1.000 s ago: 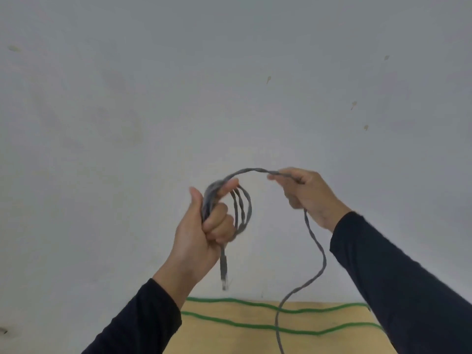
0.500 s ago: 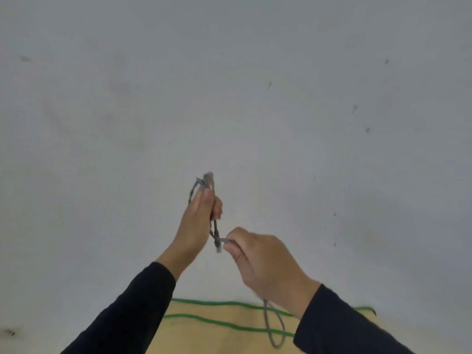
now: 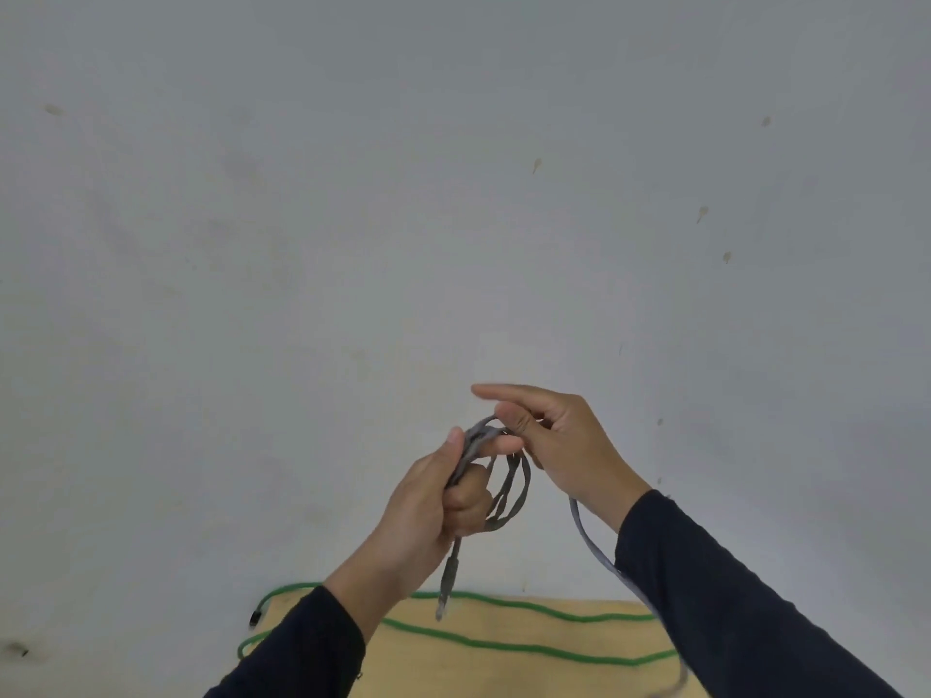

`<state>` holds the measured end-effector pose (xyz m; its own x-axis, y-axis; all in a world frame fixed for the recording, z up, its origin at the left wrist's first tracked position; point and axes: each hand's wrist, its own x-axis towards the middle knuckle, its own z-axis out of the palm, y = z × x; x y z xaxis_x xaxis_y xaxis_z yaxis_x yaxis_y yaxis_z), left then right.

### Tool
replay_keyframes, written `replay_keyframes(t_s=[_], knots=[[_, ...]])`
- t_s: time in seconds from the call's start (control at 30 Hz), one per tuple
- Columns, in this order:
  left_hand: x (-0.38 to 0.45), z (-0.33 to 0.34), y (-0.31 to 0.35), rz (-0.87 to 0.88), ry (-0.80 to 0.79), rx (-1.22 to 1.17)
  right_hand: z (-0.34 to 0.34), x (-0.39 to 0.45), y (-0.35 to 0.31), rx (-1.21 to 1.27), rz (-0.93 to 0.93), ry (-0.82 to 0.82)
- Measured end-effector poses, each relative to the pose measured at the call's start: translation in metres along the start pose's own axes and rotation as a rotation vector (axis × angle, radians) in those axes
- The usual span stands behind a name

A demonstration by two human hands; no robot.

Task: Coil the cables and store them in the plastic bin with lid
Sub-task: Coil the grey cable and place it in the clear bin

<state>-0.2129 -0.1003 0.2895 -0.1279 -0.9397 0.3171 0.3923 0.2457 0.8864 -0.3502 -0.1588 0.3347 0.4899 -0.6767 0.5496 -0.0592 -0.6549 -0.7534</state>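
1. The grey cable is held up in the air in front of a plain pale wall, above the near end of the wooden bench. Several loops hang beside the left hand, which is clenched on the gathered strands at the top of the coil.
2. The right hand sits close against the left, thumb and bent fingers pinching the free run of cable at the top of the loops, forefinger stretched out.
3. The cable looks light, limp and thin; the loops sag instead of holding a round shape, so they likely slip apart if the fist loosens. The best hold is where all the strands cross, inside the left fist.
4. A plug end dangles straight down below the left hand; it is the stiffest part and may swing or snag.
5. The loose tail drops from the right hand behind the right sleeve toward the bench; how much is left uncoiled cannot be told.
6. A green cable lies in long runs across the bench, one end hanging over its left edge.
7. There is plenty of open air around the hands. No bin is in view.
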Motion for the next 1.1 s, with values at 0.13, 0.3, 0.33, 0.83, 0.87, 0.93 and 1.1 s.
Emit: replay_keyframes(t_s=[0.13,0.3,0.33,0.83,0.87,0.93,1.1], knots=[[0.005,-0.001,0.019,0.090,0.068,-0.345,0.008,-0.002,0.012,0.002,0.067,0.064],[0.029,-0.018,0.047,0.325,0.151,-0.448,0.041,-0.031,0.031,-0.293,0.085,-0.095],[0.033,-0.024,0.049,0.350,0.216,-0.353,0.049,-0.039,0.029,-0.344,0.059,-0.155],[-0.009,-0.016,-0.003,0.032,-0.046,0.212,0.009,-0.014,-0.013,-0.315,-0.194,-0.074],[-0.008,-0.015,-0.001,0.028,-0.058,0.180,0.010,-0.015,-0.012,-0.253,-0.164,-0.074],[-0.006,-0.016,0.004,0.040,-0.045,0.162,0.011,-0.018,-0.010,-0.149,-0.087,-0.082],[-0.002,-0.014,0.002,0.191,0.295,0.328,0.015,-0.020,-0.004,-0.141,-0.071,-0.054]])
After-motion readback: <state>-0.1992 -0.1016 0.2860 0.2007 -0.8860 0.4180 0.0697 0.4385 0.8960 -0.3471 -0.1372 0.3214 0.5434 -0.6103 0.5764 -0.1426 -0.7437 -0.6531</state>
